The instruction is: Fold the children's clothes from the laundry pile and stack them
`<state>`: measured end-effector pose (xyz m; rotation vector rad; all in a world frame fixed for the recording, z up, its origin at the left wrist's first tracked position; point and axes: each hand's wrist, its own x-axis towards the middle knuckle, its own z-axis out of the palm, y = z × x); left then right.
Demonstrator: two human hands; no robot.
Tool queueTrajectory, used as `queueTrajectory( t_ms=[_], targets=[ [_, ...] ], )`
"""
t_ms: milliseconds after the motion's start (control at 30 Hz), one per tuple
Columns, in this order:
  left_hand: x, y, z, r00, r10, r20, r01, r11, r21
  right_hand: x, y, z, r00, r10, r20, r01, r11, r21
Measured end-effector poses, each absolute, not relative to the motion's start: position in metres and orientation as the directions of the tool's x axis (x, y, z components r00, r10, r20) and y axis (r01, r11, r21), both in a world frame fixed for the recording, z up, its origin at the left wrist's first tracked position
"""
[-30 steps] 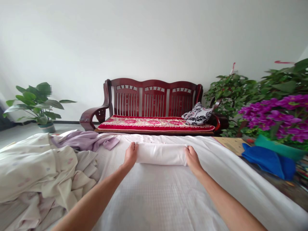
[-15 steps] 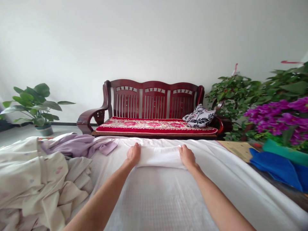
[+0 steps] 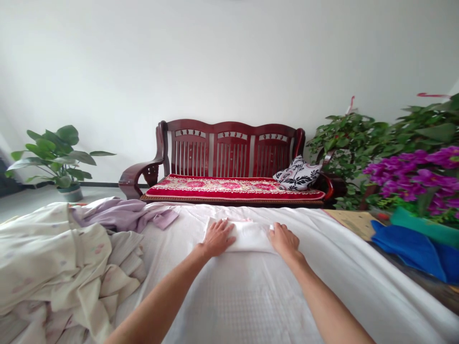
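Note:
A folded white cloth (image 3: 249,236) lies on the white sheet (image 3: 247,296) that covers the table, with a little pink showing along its far edge. My left hand (image 3: 217,237) rests flat on the left part of this cloth, fingers spread. At its right end, my right hand (image 3: 286,241) has its fingers curled and pinches the cloth's far right corner. Part of the fold is hidden under the left hand.
Crumpled cream cloth (image 3: 53,258) and a lilac cloth (image 3: 118,214) are heaped on the left. Blue fabric (image 3: 409,246) and purple flowers (image 3: 412,174) are on the right. Beyond the table stands a wooden bench (image 3: 229,148) with a patterned cushion (image 3: 298,173).
My left hand has let go of the cloth's left corner and moved right, flattening onto it. The cloth's held far edge is laid down. My right hand stays at the right end.

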<state>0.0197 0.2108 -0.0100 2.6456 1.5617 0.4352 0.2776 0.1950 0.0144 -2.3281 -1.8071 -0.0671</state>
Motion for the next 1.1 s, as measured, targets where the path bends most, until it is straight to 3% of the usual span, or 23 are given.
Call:
queueTrajectory(
  t_ms=[67,167,233,300,667,833,967,1100],
  targets=[
    [0.02,0.207,-0.021,0.47,0.857,0.21,0.853,-0.502,0.14,0.269,0.191,0.017,0.207,0.953,0.221,0.977,-0.192,-0.09],
    [0.02,0.205,-0.027,0.465,0.862,0.203,0.867,-0.49,0.093,0.241,0.189,0.016,-0.03,0.951,0.308,0.998,0.044,-0.038],
    [0.02,0.205,-0.027,0.467,0.862,0.197,0.869,-0.488,0.077,0.22,0.189,0.009,-0.197,0.941,0.274,0.976,0.215,-0.037],
    [0.02,0.206,-0.026,0.464,0.864,0.193,0.871,-0.485,0.078,0.209,0.19,-0.001,-0.269,0.94,0.21,0.956,0.286,-0.059],
    [-0.002,0.201,-0.02,0.321,0.945,0.059,0.927,-0.326,0.184,0.273,0.184,-0.016,-0.084,0.993,0.08,0.995,0.088,-0.049],
    [-0.009,0.196,-0.013,0.089,0.995,0.054,0.914,-0.103,0.393,0.287,0.176,-0.01,-0.017,0.996,0.083,0.999,0.019,-0.03],
    [-0.007,0.203,-0.001,-0.06,0.998,0.009,0.858,0.047,0.511,0.267,0.17,0.0,-0.124,0.975,0.182,0.992,0.128,-0.006],
    [-0.006,0.217,0.013,-0.158,0.983,-0.09,0.755,0.179,0.631,0.231,0.164,0.003,-0.294,0.935,0.199,0.944,0.317,-0.091]
  ],
)
